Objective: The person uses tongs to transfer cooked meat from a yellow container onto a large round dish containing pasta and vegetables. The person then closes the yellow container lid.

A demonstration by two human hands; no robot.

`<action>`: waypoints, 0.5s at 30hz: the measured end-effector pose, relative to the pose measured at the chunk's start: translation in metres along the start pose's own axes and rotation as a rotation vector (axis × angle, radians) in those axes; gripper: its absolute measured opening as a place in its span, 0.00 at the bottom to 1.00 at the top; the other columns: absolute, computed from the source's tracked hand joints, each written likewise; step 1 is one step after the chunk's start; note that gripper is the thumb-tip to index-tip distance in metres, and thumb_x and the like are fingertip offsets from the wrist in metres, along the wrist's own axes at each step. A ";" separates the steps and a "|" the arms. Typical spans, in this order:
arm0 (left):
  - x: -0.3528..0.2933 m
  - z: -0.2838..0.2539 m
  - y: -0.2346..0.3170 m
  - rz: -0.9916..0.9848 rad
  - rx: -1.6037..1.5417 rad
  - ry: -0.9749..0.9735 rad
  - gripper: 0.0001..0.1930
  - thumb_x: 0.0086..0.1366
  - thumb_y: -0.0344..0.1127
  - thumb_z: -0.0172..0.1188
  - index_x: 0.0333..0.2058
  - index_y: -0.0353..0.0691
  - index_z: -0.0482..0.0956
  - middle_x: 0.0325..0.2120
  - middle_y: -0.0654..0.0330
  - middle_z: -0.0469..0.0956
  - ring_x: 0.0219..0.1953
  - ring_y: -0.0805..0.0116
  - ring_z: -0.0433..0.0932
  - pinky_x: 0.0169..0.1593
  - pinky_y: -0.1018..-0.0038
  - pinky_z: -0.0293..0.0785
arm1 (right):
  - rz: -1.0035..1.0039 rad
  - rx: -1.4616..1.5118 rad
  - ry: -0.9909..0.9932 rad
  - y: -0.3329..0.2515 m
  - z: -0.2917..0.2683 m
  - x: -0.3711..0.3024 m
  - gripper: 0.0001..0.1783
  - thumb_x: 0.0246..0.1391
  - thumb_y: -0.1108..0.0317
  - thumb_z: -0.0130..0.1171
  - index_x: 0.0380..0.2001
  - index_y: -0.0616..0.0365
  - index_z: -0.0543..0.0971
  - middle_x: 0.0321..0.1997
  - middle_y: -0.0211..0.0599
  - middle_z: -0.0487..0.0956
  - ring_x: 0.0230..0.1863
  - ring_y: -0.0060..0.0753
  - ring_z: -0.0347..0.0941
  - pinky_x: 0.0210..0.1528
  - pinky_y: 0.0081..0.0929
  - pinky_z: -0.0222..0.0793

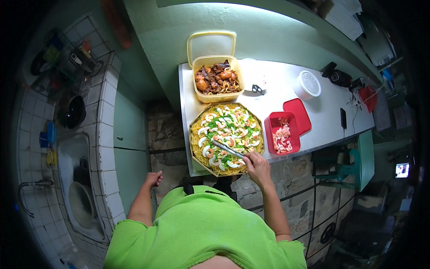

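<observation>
My right hand (258,169) is closed round the handle of metal tongs (229,150), whose tips rest over the noodle platter. That octagonal platter (194,152) at the table's near left is heaped with yellow noodles, egg slices, shrimp and chopped greens. Just right of it, a red container (267,130) holds peeled shrimp (282,136), with its red lid (299,115) lying beside it. A cream container (219,97) of dark stewed meat (218,78) stands behind the platter, its lid propped against the wall. My left hand (154,178) hangs curled beside the table, nothing visible in it.
White tub (307,85) and scissors (257,89) sit farther back on the white table (277,96). A black phone (343,118) and cables lie toward the right end. On my left are a tiled counter (105,130) and a sink (80,179); a green chair (347,170) stands right.
</observation>
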State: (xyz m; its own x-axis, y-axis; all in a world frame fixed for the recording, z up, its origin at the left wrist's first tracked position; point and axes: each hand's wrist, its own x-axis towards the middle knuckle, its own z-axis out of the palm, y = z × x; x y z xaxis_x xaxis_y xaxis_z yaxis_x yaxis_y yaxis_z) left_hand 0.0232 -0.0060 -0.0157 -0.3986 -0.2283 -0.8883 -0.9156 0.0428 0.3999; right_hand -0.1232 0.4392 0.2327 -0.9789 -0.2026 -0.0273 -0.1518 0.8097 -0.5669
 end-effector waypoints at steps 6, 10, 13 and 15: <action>-0.004 0.006 0.011 0.005 -0.026 0.016 0.21 0.63 0.53 0.60 0.26 0.39 0.78 0.16 0.66 0.71 0.11 0.75 0.66 0.16 0.75 0.64 | -0.096 -0.172 0.057 -0.007 0.023 0.033 0.10 0.59 0.61 0.55 0.37 0.53 0.79 0.34 0.37 0.77 0.31 0.45 0.77 0.32 0.40 0.71; -0.006 0.005 0.008 0.011 -0.039 0.009 0.21 0.63 0.53 0.60 0.25 0.39 0.78 0.16 0.66 0.71 0.11 0.75 0.66 0.16 0.75 0.64 | -0.122 -0.189 0.059 -0.009 0.030 0.044 0.10 0.59 0.60 0.55 0.36 0.53 0.79 0.34 0.35 0.76 0.29 0.44 0.77 0.30 0.39 0.72; -0.005 0.004 0.001 -0.027 -0.052 0.020 0.20 0.63 0.53 0.60 0.25 0.39 0.78 0.16 0.66 0.72 0.11 0.75 0.66 0.17 0.75 0.64 | -0.169 -0.172 0.084 -0.011 0.023 0.047 0.09 0.58 0.61 0.55 0.37 0.53 0.79 0.34 0.35 0.75 0.29 0.42 0.77 0.30 0.38 0.72; -0.005 0.002 -0.004 -0.016 -0.036 0.027 0.20 0.63 0.52 0.60 0.25 0.39 0.78 0.16 0.65 0.72 0.11 0.75 0.66 0.17 0.75 0.64 | -0.194 -0.135 0.101 -0.013 0.014 0.044 0.09 0.58 0.61 0.56 0.37 0.52 0.79 0.33 0.34 0.76 0.29 0.41 0.77 0.29 0.37 0.71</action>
State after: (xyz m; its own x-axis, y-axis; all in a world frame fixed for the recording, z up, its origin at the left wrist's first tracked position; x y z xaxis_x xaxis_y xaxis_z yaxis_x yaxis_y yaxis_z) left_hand 0.0290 -0.0031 -0.0137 -0.3819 -0.2545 -0.8885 -0.9192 0.0042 0.3939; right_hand -0.1626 0.4116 0.2273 -0.9374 -0.3106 0.1574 -0.3482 0.8288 -0.4381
